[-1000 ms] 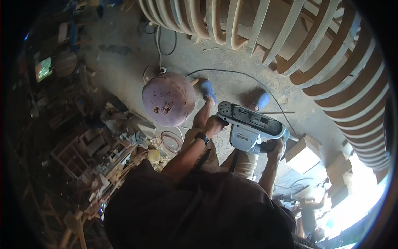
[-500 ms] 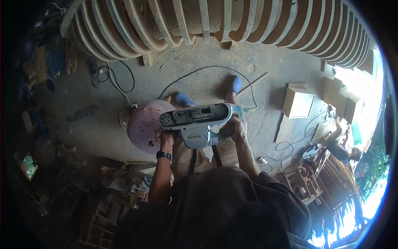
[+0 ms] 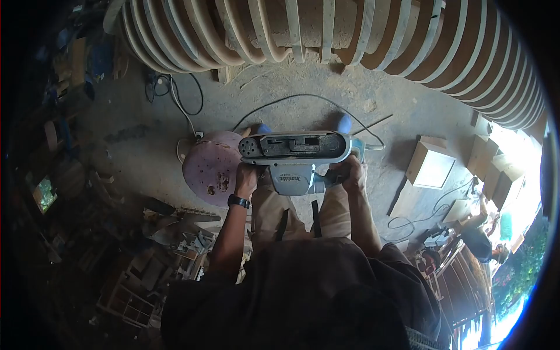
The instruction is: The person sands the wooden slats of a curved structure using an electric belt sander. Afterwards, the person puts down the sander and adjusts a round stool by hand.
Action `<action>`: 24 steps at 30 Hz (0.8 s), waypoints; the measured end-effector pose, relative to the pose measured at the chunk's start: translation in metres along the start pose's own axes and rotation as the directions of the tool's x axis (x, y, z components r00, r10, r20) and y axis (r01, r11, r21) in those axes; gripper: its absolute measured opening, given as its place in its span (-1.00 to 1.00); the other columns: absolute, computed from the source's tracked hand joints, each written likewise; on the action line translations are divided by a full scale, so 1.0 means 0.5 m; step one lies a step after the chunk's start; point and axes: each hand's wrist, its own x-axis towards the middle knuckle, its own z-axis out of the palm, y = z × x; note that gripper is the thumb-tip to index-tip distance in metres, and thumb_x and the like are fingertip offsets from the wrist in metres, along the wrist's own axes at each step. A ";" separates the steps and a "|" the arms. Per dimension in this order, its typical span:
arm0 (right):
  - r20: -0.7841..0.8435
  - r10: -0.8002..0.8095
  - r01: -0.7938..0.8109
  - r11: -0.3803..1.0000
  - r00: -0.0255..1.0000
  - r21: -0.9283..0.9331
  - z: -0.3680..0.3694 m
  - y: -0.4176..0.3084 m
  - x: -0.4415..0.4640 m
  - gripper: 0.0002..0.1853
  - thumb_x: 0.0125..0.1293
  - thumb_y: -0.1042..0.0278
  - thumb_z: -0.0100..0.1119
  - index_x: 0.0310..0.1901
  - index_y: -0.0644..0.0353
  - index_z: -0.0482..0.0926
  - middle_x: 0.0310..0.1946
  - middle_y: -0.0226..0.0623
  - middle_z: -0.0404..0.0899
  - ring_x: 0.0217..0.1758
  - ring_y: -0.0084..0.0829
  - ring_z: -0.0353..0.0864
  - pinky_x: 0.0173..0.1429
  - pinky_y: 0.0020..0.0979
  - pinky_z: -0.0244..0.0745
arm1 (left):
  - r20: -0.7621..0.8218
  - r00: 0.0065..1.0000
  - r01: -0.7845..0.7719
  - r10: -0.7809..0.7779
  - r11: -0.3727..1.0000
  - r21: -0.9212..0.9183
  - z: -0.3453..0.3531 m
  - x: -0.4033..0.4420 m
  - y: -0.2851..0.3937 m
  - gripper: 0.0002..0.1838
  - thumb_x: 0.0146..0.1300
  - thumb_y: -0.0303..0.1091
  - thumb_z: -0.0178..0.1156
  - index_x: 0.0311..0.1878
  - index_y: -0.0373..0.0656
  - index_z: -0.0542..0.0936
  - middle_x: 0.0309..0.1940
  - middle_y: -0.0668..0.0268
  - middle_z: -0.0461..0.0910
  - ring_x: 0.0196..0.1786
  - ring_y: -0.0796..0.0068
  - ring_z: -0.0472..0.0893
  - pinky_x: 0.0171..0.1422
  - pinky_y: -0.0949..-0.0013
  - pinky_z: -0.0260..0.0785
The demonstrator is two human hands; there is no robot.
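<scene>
A teal and grey belt sander [image 3: 294, 175] is held up in front of my lap, its long dark side turned toward me. My left hand [image 3: 246, 179] grips its left end from below, with the fingers partly hidden behind the body. The rear handle on the right is in my right hand [image 3: 353, 173], fingers closed round it. Left of the sander, and partly behind my left hand, stands a round pinkish-purple stool [image 3: 204, 169] with a worn, pitted top. A dark power cord [image 3: 309, 95] loops from the sander's right end across the floor.
Curved wooden ribs [image 3: 297, 35] run in a long row ahead. A pale wooden box [image 3: 432, 165] stands on the floor to the right. Further right, a person [image 3: 477, 236] is beside more wooden boxes [image 3: 504, 178]. Coiled cables [image 3: 175, 96] lie ahead on the left.
The sander has turned from a slight tilt to nearly level, both hands still holding it. My view has shifted, so the surroundings sit differently in the frame.
</scene>
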 end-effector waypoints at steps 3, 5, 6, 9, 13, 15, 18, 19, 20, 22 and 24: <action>-0.072 0.070 -0.058 0.984 0.995 0.167 0.037 -0.108 0.028 -0.92 0.01 0.50 0.05 -0.53 0.31 0.49 -0.57 -0.21 0.52 -0.53 -0.40 0.54 -0.39 -0.42 0.46 | 0.018 0.992 -0.127 0.126 0.986 0.103 0.034 0.065 -0.045 -0.77 0.13 -0.23 0.20 -0.42 -0.24 0.59 -0.51 0.11 0.60 -0.47 0.26 0.57 -0.37 0.27 0.32; 0.022 -0.011 0.008 0.993 1.000 0.114 0.049 -0.159 0.033 -0.92 0.01 0.51 0.04 -0.55 0.30 0.49 -0.58 -0.23 0.52 -0.51 -0.41 0.54 -0.39 -0.43 0.46 | 0.028 0.989 -0.148 0.146 0.982 0.117 0.054 0.098 -0.047 -0.76 0.13 -0.20 0.21 -0.46 -0.20 0.60 -0.51 0.11 0.61 -0.44 0.18 0.59 -0.38 0.25 0.33; 0.027 -0.005 0.002 0.995 1.000 0.104 0.030 -0.139 0.053 -0.92 0.01 0.51 0.04 -0.55 0.30 0.49 -0.58 -0.23 0.52 -0.51 -0.41 0.54 -0.39 -0.43 0.46 | 0.041 0.991 -0.132 0.127 0.979 0.156 0.061 0.108 -0.030 -0.75 0.14 -0.19 0.20 -0.46 -0.19 0.61 -0.51 0.13 0.61 -0.43 0.19 0.60 -0.37 0.26 0.34; -0.068 -0.102 0.100 0.995 0.993 -0.028 0.006 -0.111 0.081 -0.88 0.14 0.42 0.02 -0.37 0.26 0.52 -0.57 -0.27 0.50 -0.54 -0.45 0.51 -0.42 -0.42 0.45 | 0.053 0.990 0.133 -0.133 0.991 -0.004 0.069 0.118 -0.018 -0.76 0.14 -0.17 0.15 -0.44 -0.13 0.63 -0.49 0.18 0.64 -0.40 0.22 0.62 -0.35 0.27 0.37; -0.108 -0.127 0.108 0.980 0.986 -0.169 0.042 -0.119 0.061 -0.84 0.20 0.35 0.01 -0.36 0.24 0.53 -0.58 -0.29 0.49 -0.57 -0.46 0.49 -0.45 -0.45 0.43 | 0.145 0.921 -0.376 0.362 0.723 0.580 0.047 0.145 -0.021 -0.81 0.09 -0.23 0.11 -0.48 -0.06 0.64 -0.52 0.18 0.62 -0.43 0.24 0.62 -0.36 0.22 0.40; -0.166 0.019 -0.034 0.995 0.986 -0.089 0.071 -0.118 0.047 -0.75 0.16 0.30 -0.04 -0.44 0.29 0.55 -0.59 -0.26 0.53 -0.54 -0.46 0.53 -0.41 -0.45 0.48 | 0.281 0.880 -0.465 0.382 0.580 0.669 0.009 0.143 -0.008 -0.83 0.10 -0.24 0.11 -0.51 -0.03 0.62 -0.54 0.20 0.61 -0.46 0.24 0.61 -0.39 0.18 0.39; -0.181 0.037 -0.043 0.999 0.983 -0.027 0.133 -0.099 0.016 -0.78 0.15 0.31 -0.01 -0.43 0.29 0.56 -0.58 -0.24 0.53 -0.55 -0.45 0.53 -0.43 -0.44 0.47 | 0.293 0.881 -0.470 0.372 0.603 0.645 -0.060 0.141 0.020 -0.80 0.11 -0.21 0.10 -0.55 -0.02 0.59 -0.57 0.20 0.59 -0.47 0.22 0.60 -0.41 0.17 0.38; -0.210 0.044 -0.044 0.999 0.977 0.006 0.161 -0.101 0.014 -0.78 0.15 0.32 0.00 -0.43 0.29 0.56 -0.58 -0.24 0.53 -0.55 -0.45 0.53 -0.44 -0.44 0.47 | 0.286 0.862 -0.495 0.418 0.580 0.646 -0.077 0.150 0.029 -0.78 0.11 -0.20 0.10 -0.57 -0.02 0.59 -0.58 0.19 0.58 -0.47 0.20 0.59 -0.41 0.16 0.38; -0.184 0.044 -0.042 0.999 0.982 0.016 0.187 -0.095 0.008 -0.79 0.14 0.33 0.01 -0.41 0.30 0.57 -0.57 -0.23 0.54 -0.51 -0.42 0.55 -0.39 -0.42 0.48 | 0.329 0.822 -0.545 0.465 0.473 0.692 -0.107 0.165 0.007 -0.78 0.11 -0.19 0.09 -0.56 -0.03 0.60 -0.56 0.20 0.59 -0.46 0.19 0.60 -0.42 0.16 0.38; -0.174 0.086 -0.074 0.994 0.981 0.074 0.219 -0.050 0.021 -0.76 0.18 0.29 0.01 -0.36 0.30 0.56 -0.53 -0.23 0.54 -0.48 -0.40 0.55 -0.37 -0.40 0.49 | 0.328 0.827 -0.536 0.456 0.467 0.703 -0.166 0.192 0.000 -0.82 0.11 -0.23 0.11 -0.47 -0.07 0.61 -0.51 0.19 0.61 -0.43 0.20 0.61 -0.38 0.20 0.40; -0.084 0.058 -0.054 0.997 0.995 0.054 0.253 -0.031 0.027 -0.76 0.17 0.30 0.01 -0.26 0.31 0.54 -0.46 -0.22 0.55 -0.42 -0.36 0.57 -0.30 -0.36 0.51 | 0.333 0.830 -0.531 0.448 0.451 0.717 -0.219 0.220 -0.004 -0.79 0.10 -0.22 0.10 -0.54 -0.07 0.61 -0.49 0.22 0.63 -0.42 0.19 0.62 -0.41 0.18 0.39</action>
